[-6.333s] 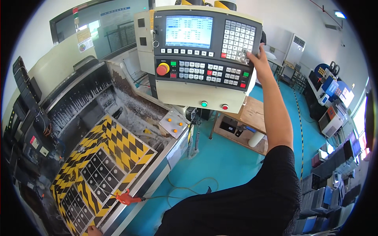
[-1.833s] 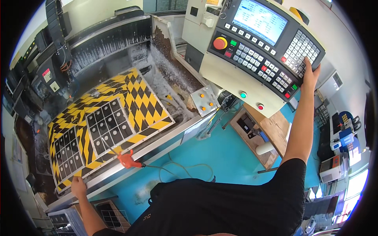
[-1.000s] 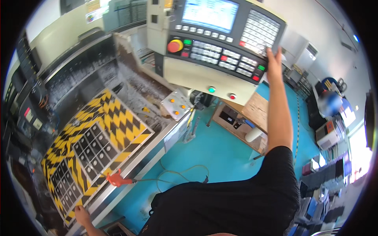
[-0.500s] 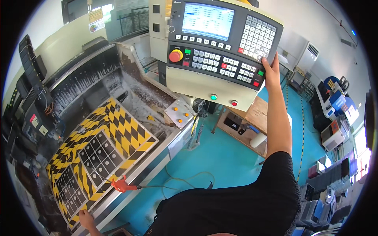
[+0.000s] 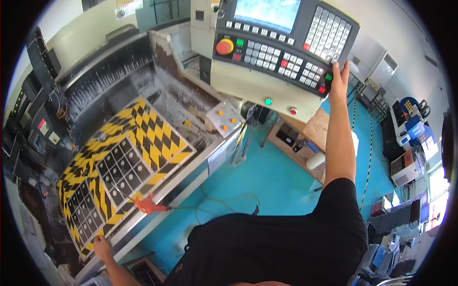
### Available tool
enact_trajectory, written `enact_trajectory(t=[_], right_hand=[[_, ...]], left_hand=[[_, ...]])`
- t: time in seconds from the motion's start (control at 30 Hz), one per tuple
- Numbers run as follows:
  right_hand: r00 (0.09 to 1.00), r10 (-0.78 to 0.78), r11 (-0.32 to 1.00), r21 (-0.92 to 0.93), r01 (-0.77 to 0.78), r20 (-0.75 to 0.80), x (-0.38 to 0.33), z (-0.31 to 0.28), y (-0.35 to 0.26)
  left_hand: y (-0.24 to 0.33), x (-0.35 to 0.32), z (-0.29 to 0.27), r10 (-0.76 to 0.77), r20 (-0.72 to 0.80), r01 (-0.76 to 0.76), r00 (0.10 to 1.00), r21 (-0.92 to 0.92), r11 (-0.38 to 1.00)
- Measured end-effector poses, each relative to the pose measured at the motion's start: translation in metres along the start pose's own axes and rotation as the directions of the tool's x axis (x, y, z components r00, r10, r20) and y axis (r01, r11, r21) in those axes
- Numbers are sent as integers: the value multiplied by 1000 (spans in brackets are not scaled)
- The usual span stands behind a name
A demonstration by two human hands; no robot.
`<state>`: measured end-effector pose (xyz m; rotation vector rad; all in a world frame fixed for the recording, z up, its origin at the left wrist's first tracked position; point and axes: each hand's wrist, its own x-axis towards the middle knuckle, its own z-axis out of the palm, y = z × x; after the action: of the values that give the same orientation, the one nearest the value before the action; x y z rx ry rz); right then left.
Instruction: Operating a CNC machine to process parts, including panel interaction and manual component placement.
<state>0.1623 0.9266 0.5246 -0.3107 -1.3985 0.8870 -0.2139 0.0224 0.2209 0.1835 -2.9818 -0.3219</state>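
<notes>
Grey panel [image 5: 284, 47] now higher in view

The control panel [image 5: 285, 51] stands right of centre at the top, with a table [image 5: 317, 127] below it, while at lower left an air gun [image 5: 149, 205] lies at the near edge of a board [image 5: 160, 138].

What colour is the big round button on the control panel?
The button is red with a yellow ring, seen in the head view.

A wooden table [image 5: 316, 132] stands on the turquoise floor [image 5: 272, 178], holding a white roll [image 5: 315, 161].
</notes>
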Motion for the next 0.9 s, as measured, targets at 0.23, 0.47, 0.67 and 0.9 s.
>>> enact_trajectory(t=[0.23,0.47,0.67,0.9], right_hand=[[989,-3,978,-205,-27,-148,-60,-8,48],[989,16,780,-620,79,146,-244,74,94],[699,228,668,-631,394,678,-339,149,148],[683,291,555,-700,450,670,-364,185,159]], left_hand=[[13,6,-2,-10,41,8,999,40,999],[-7,5,-6,-51,76,43,996,104,994],[19,13,-7,-131,112,118,985,109,987],[26,-6,-21,-211,74,206,975,78,976]])
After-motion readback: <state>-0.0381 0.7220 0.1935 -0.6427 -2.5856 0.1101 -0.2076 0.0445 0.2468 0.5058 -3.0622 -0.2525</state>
